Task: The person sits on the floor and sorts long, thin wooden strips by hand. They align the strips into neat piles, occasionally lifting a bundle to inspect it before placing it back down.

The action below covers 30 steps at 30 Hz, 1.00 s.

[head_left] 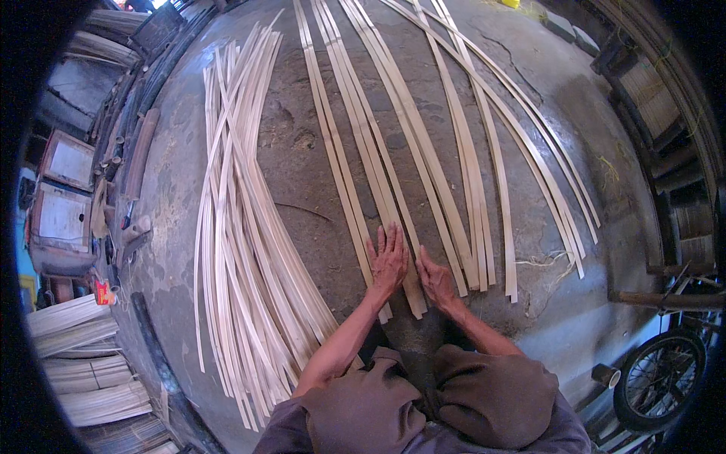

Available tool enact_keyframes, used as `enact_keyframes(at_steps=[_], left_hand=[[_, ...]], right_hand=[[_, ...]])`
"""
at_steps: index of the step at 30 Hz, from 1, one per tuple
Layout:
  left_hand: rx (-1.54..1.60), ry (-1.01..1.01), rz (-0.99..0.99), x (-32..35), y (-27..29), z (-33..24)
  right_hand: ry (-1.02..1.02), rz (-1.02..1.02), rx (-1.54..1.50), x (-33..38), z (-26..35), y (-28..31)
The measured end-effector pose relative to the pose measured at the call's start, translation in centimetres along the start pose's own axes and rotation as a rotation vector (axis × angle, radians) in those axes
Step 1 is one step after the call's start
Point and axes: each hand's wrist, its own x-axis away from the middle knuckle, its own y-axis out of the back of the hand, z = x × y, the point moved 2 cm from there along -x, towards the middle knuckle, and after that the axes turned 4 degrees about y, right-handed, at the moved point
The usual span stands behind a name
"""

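Bamboo strips [393, 151], long, pale, flat, lie spread in a fan on the grey concrete floor [302, 151], running away from the person toward the top of the view. Their near ends sit just in front of the person's knees [423, 393].

Left hand [388, 261]: flat, fingers spread, palm down, pressing on the near ends of the middle strips. Released, nothing grasped.

Right hand [436, 278]: also palm down, flat on the strips just beside the left hand, fingers angled toward it. Released too, no strip pinched as far as visible. The two hands are near each other, almost touching at the fingertips.

Loose bundle of strips [242, 250]: bigger, denser pile to the person's left, well apart from both hands, strips overlapping and crossing.

Further strips [529, 166] curve off to the right, ends near a scrap of pale fibre [548, 261] on the floor.

Wooden boxes [64, 197] and stacked slat bundles [91, 363] along the left edge. Bicycle wheel [658, 378] at lower right.
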Motion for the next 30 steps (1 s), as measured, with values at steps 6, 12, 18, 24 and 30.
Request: enact_keyframes(at_steps=[6,12,18,24,30], left_hand=[[0.054,0.006,0.005,0.0,0.3,0.0],[0.078,0.021,0.03,0.3,0.6,-0.1],[0.062,0.01,0.039,0.4,0.3,0.2],[0.033,-0.013,0.006,0.3,-0.1,0.4],[0.03,0.002,0.009,0.2,0.3,0.1]], right_hand=[[0.269,-0.171,0.043,0.2,-0.3,-0.3],[0.111,-0.01,0.021,1.0,-1.0,-0.4],[0.081,0.135,0.14,1.1,-0.8,-0.6],[0.075,0.12,0.169,1.5,-1.1,-0.7],[0.063,0.075,0.095,1.5,-0.2,-0.1]])
